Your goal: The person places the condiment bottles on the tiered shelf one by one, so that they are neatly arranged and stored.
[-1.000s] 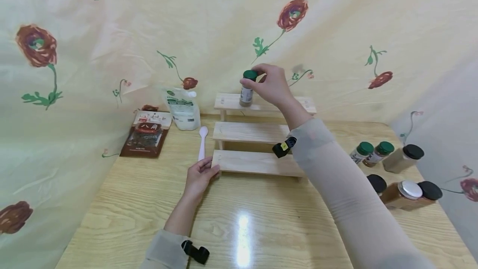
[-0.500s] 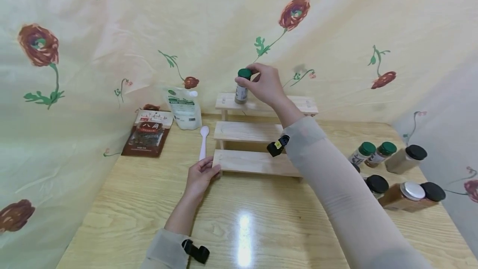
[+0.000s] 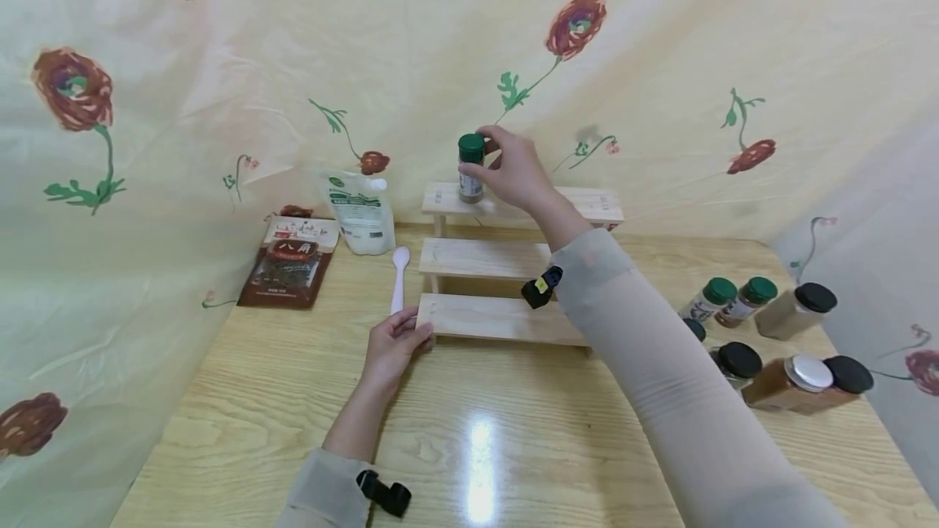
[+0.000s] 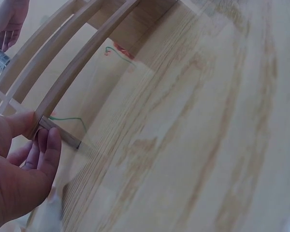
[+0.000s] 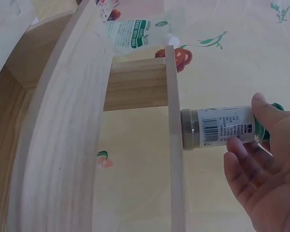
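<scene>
A three-tier wooden shelf [image 3: 484,257] stands against the back of the table. On its top tier, toward the left end, a spice jar [image 3: 471,183] with a green cap stands upright. My right hand [image 3: 513,172] pinches that jar near its cap between thumb and fingers. In the right wrist view the base of the jar [image 5: 217,127] meets the top board. My left hand [image 3: 392,349] grips the left end of the lowest tier, thumb above and fingers beneath, as the left wrist view shows at the board's corner [image 4: 36,123].
Left of the shelf lie a pale spoon [image 3: 399,275], a white spouted pouch [image 3: 359,214] and a brown packet [image 3: 289,263]. At the right stand two green-capped jars [image 3: 746,302] and several larger jars with black or silver lids [image 3: 807,373]. A floral cloth hangs behind.
My right hand has moved the green-capped jar a short way left along the top tier. My left hand keeps its grip on the lowest tier.
</scene>
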